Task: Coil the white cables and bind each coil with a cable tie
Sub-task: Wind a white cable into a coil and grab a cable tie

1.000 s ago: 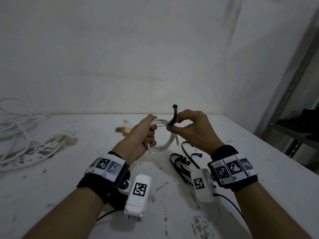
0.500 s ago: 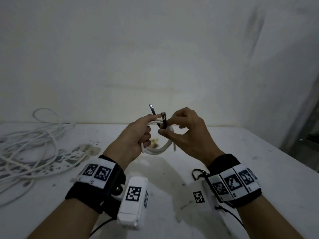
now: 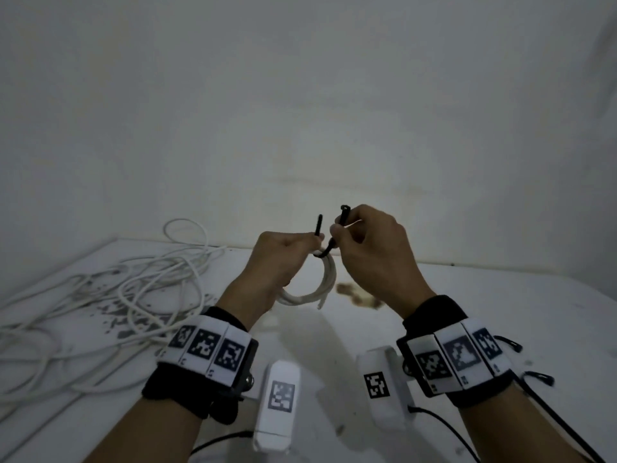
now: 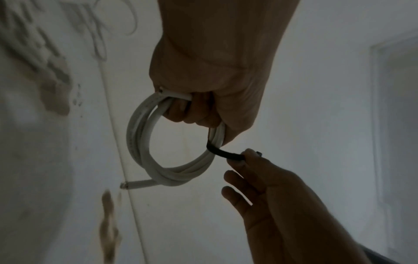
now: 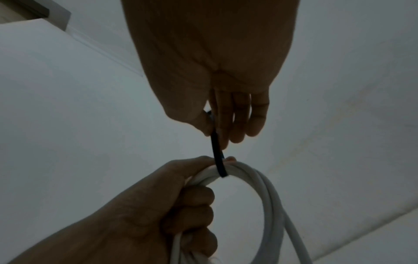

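A small coil of white cable point(image 3: 319, 289) point(image 4: 144, 151) point(image 5: 267, 189) hangs in the air above the table, gripped at its top by my left hand point(image 3: 283, 259) point(image 4: 203, 107) point(image 5: 176, 196). A black cable tie point(image 3: 334, 243) point(image 4: 222, 151) point(image 5: 218, 157) loops under the coil's strands beside that grip. One end of the tie sticks up by my left thumb. My right hand point(image 3: 360, 242) point(image 4: 246, 160) point(image 5: 217, 125) pinches the other end, the one with the head, between thumb and forefinger, its other fingers loosely spread.
A loose tangle of white cables point(image 3: 100, 302) lies on the left part of the stained white table point(image 3: 500, 312). Several spare black ties point(image 3: 534, 372) lie near my right wrist. A brown stain point(image 3: 357, 295) marks the table below the coil. A pale wall stands behind.
The view has swung left and the hands have risen. The two tie ends, close together half a second ago, now stand apart, each held by one hand.
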The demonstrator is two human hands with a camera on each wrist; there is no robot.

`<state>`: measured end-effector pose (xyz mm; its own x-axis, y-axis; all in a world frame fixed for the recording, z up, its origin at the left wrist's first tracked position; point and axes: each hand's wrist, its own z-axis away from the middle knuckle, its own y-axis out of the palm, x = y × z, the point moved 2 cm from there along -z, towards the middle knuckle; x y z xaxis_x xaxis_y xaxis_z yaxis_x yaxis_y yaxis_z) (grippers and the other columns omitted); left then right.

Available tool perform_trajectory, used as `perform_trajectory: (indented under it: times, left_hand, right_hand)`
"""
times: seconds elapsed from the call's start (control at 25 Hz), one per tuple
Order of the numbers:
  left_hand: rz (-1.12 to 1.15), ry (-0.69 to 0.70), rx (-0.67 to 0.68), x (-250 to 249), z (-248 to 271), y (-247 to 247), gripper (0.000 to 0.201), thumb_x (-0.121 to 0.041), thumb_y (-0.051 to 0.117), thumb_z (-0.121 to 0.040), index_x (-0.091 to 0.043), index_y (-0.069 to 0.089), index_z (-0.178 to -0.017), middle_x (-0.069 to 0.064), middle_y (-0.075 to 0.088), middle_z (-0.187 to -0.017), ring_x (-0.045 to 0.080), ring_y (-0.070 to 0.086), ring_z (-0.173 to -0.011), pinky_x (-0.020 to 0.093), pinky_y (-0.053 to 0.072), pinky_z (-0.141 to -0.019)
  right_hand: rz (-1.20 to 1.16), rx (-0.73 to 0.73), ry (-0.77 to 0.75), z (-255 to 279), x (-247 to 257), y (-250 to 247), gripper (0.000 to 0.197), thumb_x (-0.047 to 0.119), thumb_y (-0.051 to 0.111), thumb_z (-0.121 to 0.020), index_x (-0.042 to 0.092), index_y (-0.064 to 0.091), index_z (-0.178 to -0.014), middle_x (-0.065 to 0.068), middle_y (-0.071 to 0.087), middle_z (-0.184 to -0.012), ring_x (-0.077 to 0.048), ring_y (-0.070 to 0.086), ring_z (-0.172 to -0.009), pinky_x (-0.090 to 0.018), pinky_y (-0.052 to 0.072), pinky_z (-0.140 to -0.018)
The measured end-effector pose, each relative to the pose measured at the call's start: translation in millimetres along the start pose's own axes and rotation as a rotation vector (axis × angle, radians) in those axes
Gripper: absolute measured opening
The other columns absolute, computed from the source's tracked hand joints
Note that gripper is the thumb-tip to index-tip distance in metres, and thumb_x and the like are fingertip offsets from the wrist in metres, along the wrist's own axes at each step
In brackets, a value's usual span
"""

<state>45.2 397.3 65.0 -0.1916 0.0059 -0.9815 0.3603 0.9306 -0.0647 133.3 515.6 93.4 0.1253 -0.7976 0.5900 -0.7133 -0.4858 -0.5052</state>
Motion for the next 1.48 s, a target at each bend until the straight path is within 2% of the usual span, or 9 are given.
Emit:
perform_trajectory:
  times: [0.08, 0.16, 0.28, 0.44, 0.88, 1.04, 1.16, 1.36, 1.48]
  left_hand:
    - [-0.091, 0.089, -0.004, 1, -3, -4, 0.013, -0.027, 0.069, -0.086, -0.035, 0.076, -0.079, -0.017, 0.069, -0.070, 0.003, 0.053, -0.063, 0.024, 0.037, -0.057]
    - [-0.160, 0.150, -0.008, 5, -6, -10, 0.014, -0.026, 0.068, -0.086, -0.035, 0.078, -0.085, -0.013, 0.076, -0.087, 0.005, 0.056, -0.059, 0.023, 0.042, -0.057]
    - [-0.225, 0.190, -0.023, 8, -12, -14, 0.014, -0.026, 0.068, -0.085, -0.034, 0.079, -0.089, -0.012, 0.076, -0.083, 0.017, 0.060, -0.056, 0.028, 0.048, -0.058]
    - [-0.330, 0.249, -0.005, 5, -11, -13, 0.017, -0.025, 0.065, -0.088, -0.030, 0.080, -0.096, -0.018, 0.065, -0.054, 0.004, 0.035, -0.034, 0.016, 0.031, -0.044]
    - [-0.384, 0.222, -0.021, 0, -11, -20, 0.016, -0.026, 0.065, -0.088, -0.030, 0.079, -0.096, -0.021, 0.056, -0.045, 0.003, 0.037, -0.031, 0.015, 0.028, -0.044]
    - [-0.428, 0.228, -0.002, 1, -11, -20, 0.015, -0.028, 0.065, -0.089, -0.033, 0.079, -0.094, -0.014, 0.073, -0.073, 0.003, 0.037, -0.033, 0.017, 0.033, -0.047]
    - [-0.480, 0.241, 0.009, 1, -11, -20, 0.016, -0.027, 0.064, -0.089, -0.031, 0.079, -0.096, -0.013, 0.074, -0.079, 0.003, 0.039, -0.033, 0.014, 0.032, -0.044]
    - [-0.612, 0.283, 0.001, -6, -7, -20, 0.018, -0.028, 0.064, -0.088, -0.033, 0.079, -0.097, -0.015, 0.075, -0.097, 0.002, 0.056, -0.055, 0.022, 0.044, -0.057]
    - [-0.584, 0.320, 0.084, -13, -4, -20, 0.017, -0.030, 0.065, -0.088, -0.034, 0.080, -0.094, -0.013, 0.076, -0.091, 0.008, 0.066, -0.063, 0.033, 0.056, -0.069]
  right_hand:
    - [0.023, 0.027, 0.039, -6, -1, 10, 0.012, 0.020, 0.056, -0.098, 0.012, 0.064, -0.103, 0.002, 0.069, -0.080, 0.000, 0.058, -0.065, -0.005, 0.040, -0.057]
    - [0.029, 0.035, 0.034, -6, 0, 21, 0.021, 0.016, 0.052, -0.100, 0.010, 0.062, -0.117, 0.006, 0.060, -0.067, 0.003, 0.055, -0.055, -0.005, 0.039, -0.056]
    - [0.049, 0.036, 0.009, -2, 0, 27, 0.030, 0.014, 0.051, -0.101, 0.011, 0.059, -0.129, 0.010, 0.055, -0.066, 0.008, 0.054, -0.057, -0.003, 0.039, -0.059]
    - [0.032, 0.030, -0.006, 0, -1, 21, 0.030, 0.013, 0.054, -0.100, 0.012, 0.058, -0.130, 0.010, 0.056, -0.070, 0.022, 0.052, -0.066, 0.000, 0.037, -0.059]
    - [0.033, 0.009, -0.064, 3, 4, 24, 0.027, 0.013, 0.051, -0.101, 0.013, 0.059, -0.126, 0.012, 0.054, -0.064, 0.014, 0.054, -0.066, -0.003, 0.038, -0.058]
    - [0.085, 0.047, -0.075, 2, 0, 25, 0.027, 0.012, 0.051, -0.101, 0.011, 0.061, -0.126, 0.012, 0.053, -0.064, 0.003, 0.055, -0.058, -0.003, 0.038, -0.059]
    - [0.124, 0.078, -0.078, 0, -3, 26, 0.028, 0.013, 0.050, -0.101, 0.012, 0.061, -0.127, 0.011, 0.053, -0.068, -0.001, 0.051, -0.058, -0.004, 0.038, -0.059]
    - [0.099, 0.189, -0.046, -6, -8, 19, 0.023, 0.016, 0.053, -0.098, 0.018, 0.065, -0.118, 0.002, 0.069, -0.073, -0.007, 0.060, -0.066, -0.010, 0.043, -0.060]
    - [-0.206, 0.295, 0.073, -3, -11, 11, 0.013, 0.013, 0.058, -0.098, 0.010, 0.070, -0.103, -0.006, 0.073, -0.071, -0.016, 0.066, -0.063, -0.035, 0.060, -0.071]
